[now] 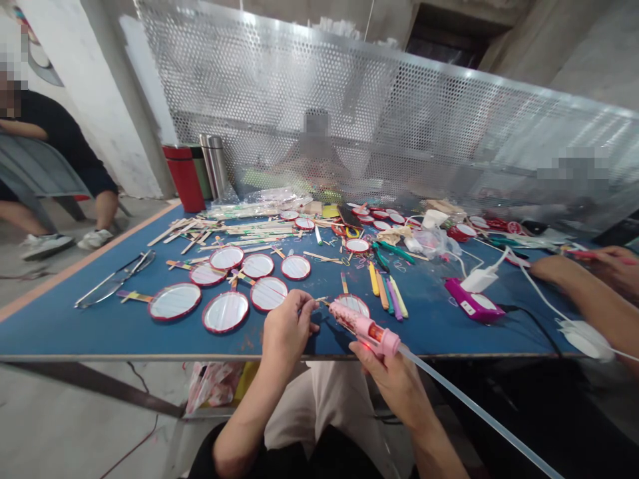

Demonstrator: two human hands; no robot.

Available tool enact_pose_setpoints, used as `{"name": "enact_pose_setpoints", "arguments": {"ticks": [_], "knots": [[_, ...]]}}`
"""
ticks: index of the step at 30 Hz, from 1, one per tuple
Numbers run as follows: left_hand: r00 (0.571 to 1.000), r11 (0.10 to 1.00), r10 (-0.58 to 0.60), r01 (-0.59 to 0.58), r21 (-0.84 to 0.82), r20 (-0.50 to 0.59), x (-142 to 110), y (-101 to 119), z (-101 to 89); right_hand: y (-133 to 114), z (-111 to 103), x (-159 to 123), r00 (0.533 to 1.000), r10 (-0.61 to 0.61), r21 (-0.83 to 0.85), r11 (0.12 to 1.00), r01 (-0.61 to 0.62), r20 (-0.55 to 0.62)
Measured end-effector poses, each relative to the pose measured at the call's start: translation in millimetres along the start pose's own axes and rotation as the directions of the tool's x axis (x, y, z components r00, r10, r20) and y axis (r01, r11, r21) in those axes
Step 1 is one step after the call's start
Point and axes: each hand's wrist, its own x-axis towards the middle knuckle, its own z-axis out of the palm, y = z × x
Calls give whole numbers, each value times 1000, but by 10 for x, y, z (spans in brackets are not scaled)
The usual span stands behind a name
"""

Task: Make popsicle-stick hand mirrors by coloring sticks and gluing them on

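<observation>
My right hand [392, 379] is closed around a pink hot glue gun [357, 322], with a small red light glowing near its grip. A long translucent glue stick [469, 402] trails out of its back end. My left hand [290, 327] pinches something small, too tiny to make out, right by the gun's nozzle. Behind the gun lies a round red-rimmed mirror [355, 305] with a short stick [344, 283] at its top, partly hidden. Left of my hands lie several more round mirrors [225, 313] with red rims, some with coloured stick handles [137, 297].
Eyeglasses [117, 278] lie at the table's left. Coloured pens [389, 291], green pliers [397, 254], wooden sticks [254, 229] and a purple power strip [472, 303] with cables occupy the blue table [170, 339]. A red thermos [184, 178] stands behind. Another person's arm [584, 283] reaches in from the right.
</observation>
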Motion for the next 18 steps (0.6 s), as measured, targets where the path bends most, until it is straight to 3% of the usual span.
{"name": "enact_pose_setpoints", "arguments": {"ticks": [18], "knots": [[1000, 1000, 2, -2, 12, -1, -4, 1, 0, -14, -2, -2, 1000, 14, -4, 1000, -14, -1]]}}
